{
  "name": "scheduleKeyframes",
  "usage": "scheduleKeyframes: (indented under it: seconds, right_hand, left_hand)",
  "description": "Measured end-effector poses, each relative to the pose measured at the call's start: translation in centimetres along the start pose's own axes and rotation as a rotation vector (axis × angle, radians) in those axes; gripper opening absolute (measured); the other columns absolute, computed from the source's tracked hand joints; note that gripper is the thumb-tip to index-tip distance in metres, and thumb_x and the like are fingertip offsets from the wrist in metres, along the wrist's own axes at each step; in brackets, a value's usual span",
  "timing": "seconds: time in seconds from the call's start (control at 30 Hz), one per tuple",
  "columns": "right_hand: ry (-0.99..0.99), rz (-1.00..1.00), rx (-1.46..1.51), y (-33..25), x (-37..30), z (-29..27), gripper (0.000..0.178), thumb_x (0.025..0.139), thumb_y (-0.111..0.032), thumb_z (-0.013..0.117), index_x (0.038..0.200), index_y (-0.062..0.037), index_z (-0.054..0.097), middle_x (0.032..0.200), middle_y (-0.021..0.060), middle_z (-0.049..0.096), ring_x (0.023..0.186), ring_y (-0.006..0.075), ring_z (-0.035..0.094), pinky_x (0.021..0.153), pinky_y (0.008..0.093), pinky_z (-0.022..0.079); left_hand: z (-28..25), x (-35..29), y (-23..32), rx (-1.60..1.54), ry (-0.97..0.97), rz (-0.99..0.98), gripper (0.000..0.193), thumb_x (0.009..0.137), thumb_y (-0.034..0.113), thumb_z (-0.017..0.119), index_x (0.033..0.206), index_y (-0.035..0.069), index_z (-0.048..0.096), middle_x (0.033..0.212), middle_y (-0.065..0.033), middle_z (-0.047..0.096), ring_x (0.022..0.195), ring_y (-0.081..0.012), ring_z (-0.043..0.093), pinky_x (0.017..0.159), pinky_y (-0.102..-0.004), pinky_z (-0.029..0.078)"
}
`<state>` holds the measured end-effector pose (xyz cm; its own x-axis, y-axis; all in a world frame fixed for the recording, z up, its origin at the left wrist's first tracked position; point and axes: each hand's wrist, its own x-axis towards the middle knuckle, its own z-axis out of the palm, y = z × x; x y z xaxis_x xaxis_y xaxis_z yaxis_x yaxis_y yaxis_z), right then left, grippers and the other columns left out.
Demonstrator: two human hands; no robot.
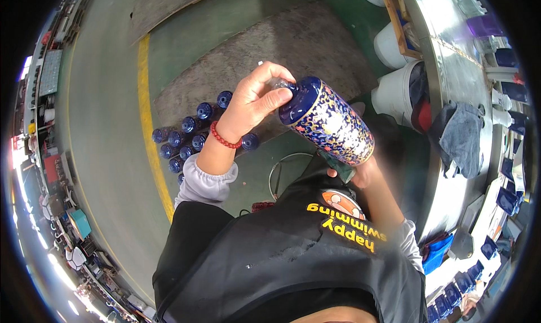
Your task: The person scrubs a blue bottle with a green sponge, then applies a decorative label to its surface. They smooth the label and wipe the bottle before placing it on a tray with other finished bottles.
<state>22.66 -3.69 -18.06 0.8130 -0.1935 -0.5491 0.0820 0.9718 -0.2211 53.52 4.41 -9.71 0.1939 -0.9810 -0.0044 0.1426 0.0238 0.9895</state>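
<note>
A dark blue bottle (335,123) with a gold and coloured floral pattern is held tilted in front of me, its neck to the upper left. My left hand (259,95) is closed round the neck, fingers and thumb pinching at a small clear-looking piece on top. At the lower end, my right hand (365,174) holds the base. A dark green cloth (340,168) lies between those right fingers and the bottle, and part of that hand is hidden behind it.
Several blue bottles (190,125) stand on the floor by a worn board (208,64). To the right runs a metal workbench (437,19) with a grey cloth (462,137) over its edge. White buckets (393,95) stand beside it, and more blue pieces (453,293) lie along the bench.
</note>
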Motion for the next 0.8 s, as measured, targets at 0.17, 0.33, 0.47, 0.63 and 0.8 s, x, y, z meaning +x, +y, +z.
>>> scheduleKeyframes:
  seconds: [0.17, 0.33, 0.47, 0.63, 0.8]
  right_hand:
    - [-0.040, 0.023, 0.001, -0.1, 1.5, 0.6, 0.041, 0.104, -0.034, 0.052, 0.136, -0.0085, 0.059, 0.125, 0.0156, 0.068, 0.108, 0.0312, 0.066, 0.064, 0.0450, 0.055]
    - [0.134, 0.015, -0.078, -0.3, 3.2, 0.6, 0.034, 0.105, -0.031, 0.053, 0.128, -0.0069, 0.062, 0.120, 0.0125, 0.069, 0.100, 0.0277, 0.066, 0.063, 0.0444, 0.055]
    - [0.136, -0.027, -0.100, -0.5, 4.0, 0.9, 0.035, 0.106, -0.032, 0.052, 0.128, -0.0067, 0.061, 0.118, 0.0112, 0.069, 0.096, 0.0260, 0.065, 0.064, 0.0434, 0.055]
    - [0.118, -0.128, -0.175, 0.4, 2.4, 1.6, 0.039, 0.106, -0.031, 0.052, 0.135, -0.0052, 0.055, 0.120, 0.0115, 0.067, 0.097, 0.0228, 0.064, 0.067, 0.0387, 0.055]
    - [0.127, -0.248, -0.357, 2.1, -2.4, 1.9, 0.042, 0.107, -0.026, 0.051, 0.141, -0.0008, 0.047, 0.117, 0.0139, 0.066, 0.091, 0.0196, 0.063, 0.074, 0.0317, 0.053]
  left_hand:
    - [-0.2, -0.5, 1.0, 0.136, 0.007, 0.109, 0.032, 0.098, 0.026, 0.071, 0.116, 0.003, 0.059, 0.099, 0.0013, 0.057, 0.071, -0.0012, 0.050, 0.059, -0.0177, 0.040]
    - [-0.2, -1.0, 1.3, 0.420, 0.058, 0.296, 0.028, 0.090, 0.017, 0.078, 0.111, 0.005, 0.065, 0.090, -0.0025, 0.063, 0.062, -0.0067, 0.053, 0.057, -0.0226, 0.042]
    - [-0.6, -0.7, 0.5, 0.372, 0.077, 0.294, 0.026, 0.093, 0.020, 0.076, 0.112, 0.006, 0.065, 0.091, -0.0017, 0.064, 0.062, -0.0063, 0.053, 0.057, -0.0229, 0.042]
    - [-1.5, 0.6, -0.7, 0.309, 0.115, 0.372, 0.027, 0.099, 0.026, 0.068, 0.114, 0.004, 0.064, 0.101, -0.0039, 0.064, 0.076, -0.0072, 0.056, 0.069, -0.0234, 0.045]
    - [-0.1, 1.6, -1.9, 0.032, 0.054, 0.293, 0.028, 0.103, 0.025, 0.062, 0.118, 0.001, 0.063, 0.108, -0.0052, 0.063, 0.096, -0.0119, 0.057, 0.085, -0.0265, 0.047]
